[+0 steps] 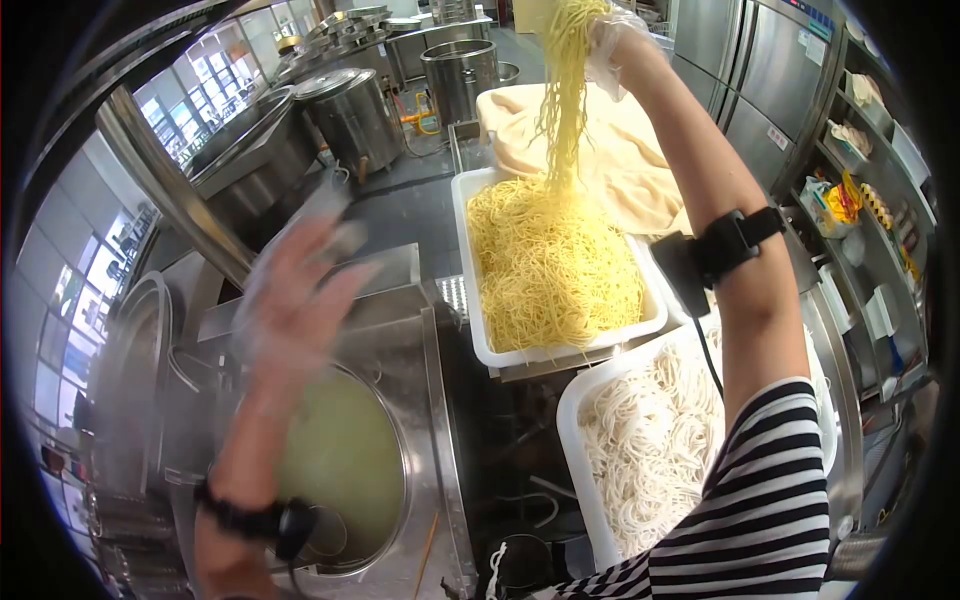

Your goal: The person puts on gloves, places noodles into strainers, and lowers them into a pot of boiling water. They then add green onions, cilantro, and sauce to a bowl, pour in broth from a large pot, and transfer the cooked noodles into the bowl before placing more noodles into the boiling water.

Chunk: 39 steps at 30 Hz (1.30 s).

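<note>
My right hand [612, 40], in a clear plastic glove, is raised high and grips a bunch of yellow noodles [563, 95] that hangs down into a white tray [478, 335] full of the same yellow noodles. My left hand [300, 290], also gloved and blurred, is spread open above a round pot of cloudy water [345, 475] sunk in a steel counter; it holds nothing. A second white tray [575, 470] with white noodles [650, 450] sits nearer to me, under my right arm.
Large steel pots [355, 110] and vats stand at the back left. A cream cloth [620, 160] covers something behind the yellow tray. Steel fridges [760, 70] and shelves with supplies [860, 200] line the right. Windows run along the left.
</note>
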Available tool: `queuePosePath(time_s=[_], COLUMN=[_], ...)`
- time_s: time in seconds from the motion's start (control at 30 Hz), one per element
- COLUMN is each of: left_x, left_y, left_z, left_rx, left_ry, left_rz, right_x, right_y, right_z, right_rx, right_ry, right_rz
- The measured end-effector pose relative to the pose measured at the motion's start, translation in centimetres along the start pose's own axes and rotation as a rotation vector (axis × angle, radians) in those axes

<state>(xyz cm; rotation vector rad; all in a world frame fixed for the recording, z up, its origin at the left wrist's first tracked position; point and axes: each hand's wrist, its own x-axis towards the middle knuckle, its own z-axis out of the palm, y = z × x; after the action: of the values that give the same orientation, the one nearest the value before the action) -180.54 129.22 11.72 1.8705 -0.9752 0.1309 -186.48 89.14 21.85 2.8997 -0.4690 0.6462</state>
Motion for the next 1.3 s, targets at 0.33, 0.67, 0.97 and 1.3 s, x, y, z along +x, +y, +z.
queuePosePath(time_s=[0.33, 0.67, 0.97, 1.3], left_x=[13.0, 14.2, 14.0, -4.7], left_y=[1.1, 1.5, 0.7, -0.5], left_z=[21.6, 21.5, 12.7, 1.8], left_rx=[0.121, -1.690, -1.285, -1.042], left_ry=[-0.452, -0.499, -0.240, -0.380], left_rz=[-0.059, -0.224, 0.138, 0.038], right_x=[-3.0, -6.5, -13.4, -16.7], right_y=[-2.8, -5.5, -12.6, -27.0], right_z=[1.0, 6.9, 7.9, 6.0], right_rx=[0.910, 0.221, 1.557, 2.187], right_ry=[0.295, 0.428, -0.261, -0.276], right_rz=[-0.011, -0.290, 0.115, 0.461])
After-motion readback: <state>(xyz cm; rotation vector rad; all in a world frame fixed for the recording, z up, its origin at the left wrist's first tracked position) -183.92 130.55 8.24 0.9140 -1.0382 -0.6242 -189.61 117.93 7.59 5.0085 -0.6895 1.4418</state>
